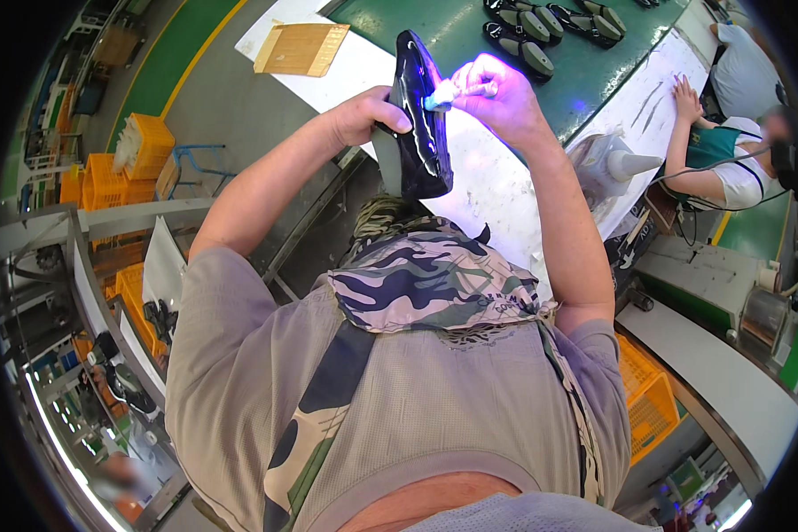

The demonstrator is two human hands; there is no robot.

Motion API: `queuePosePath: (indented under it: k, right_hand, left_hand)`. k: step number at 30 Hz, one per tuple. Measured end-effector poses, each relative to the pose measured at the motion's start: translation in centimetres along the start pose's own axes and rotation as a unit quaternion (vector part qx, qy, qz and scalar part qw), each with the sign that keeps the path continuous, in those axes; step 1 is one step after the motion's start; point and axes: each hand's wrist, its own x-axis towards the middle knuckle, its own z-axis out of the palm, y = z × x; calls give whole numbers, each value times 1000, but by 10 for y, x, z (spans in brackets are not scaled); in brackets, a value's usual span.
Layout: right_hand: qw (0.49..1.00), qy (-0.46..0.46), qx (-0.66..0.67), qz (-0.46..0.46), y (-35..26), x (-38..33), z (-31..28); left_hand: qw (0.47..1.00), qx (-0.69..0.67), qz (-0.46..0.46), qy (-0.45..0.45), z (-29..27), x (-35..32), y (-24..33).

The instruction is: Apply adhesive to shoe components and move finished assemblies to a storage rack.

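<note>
My left hand (371, 119) grips a glossy black shoe (421, 146) at its left side, with the thumb pressed on the shiny surface. The shoe is tilted upright over the near edge of a white work table (496, 206). In my right hand (505, 99) is a short whitish brush (463, 90), pinched between thumb and fingers. Its bluish-white tip touches the shoe's right side. Violet light falls on the brush and my right fingers. How far my left fingers reach round behind the shoe is hidden.
A cardboard piece (301, 49) lies at the table's far left. Several black shoes (528, 40) stand on a green surface (399, 22). Right of my forearm is a translucent bottle with a cone-shaped nozzle (629, 164). A co-worker's arm (690, 133) rests farther right; orange crates (137, 151) stand left.
</note>
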Motion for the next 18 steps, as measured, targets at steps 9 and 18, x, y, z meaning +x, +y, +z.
queuePosePath:
  k: [9, 18]
  right_hand:
    - [996, -66, -41, 31, -6, -26, 16]
    - [992, -108, -64, 0, -16, -45, 15]
  left_hand:
    - [980, -150, 31, 128, -3, -25, -42]
    - [937, -261, 101, 209, 9, -52, -81]
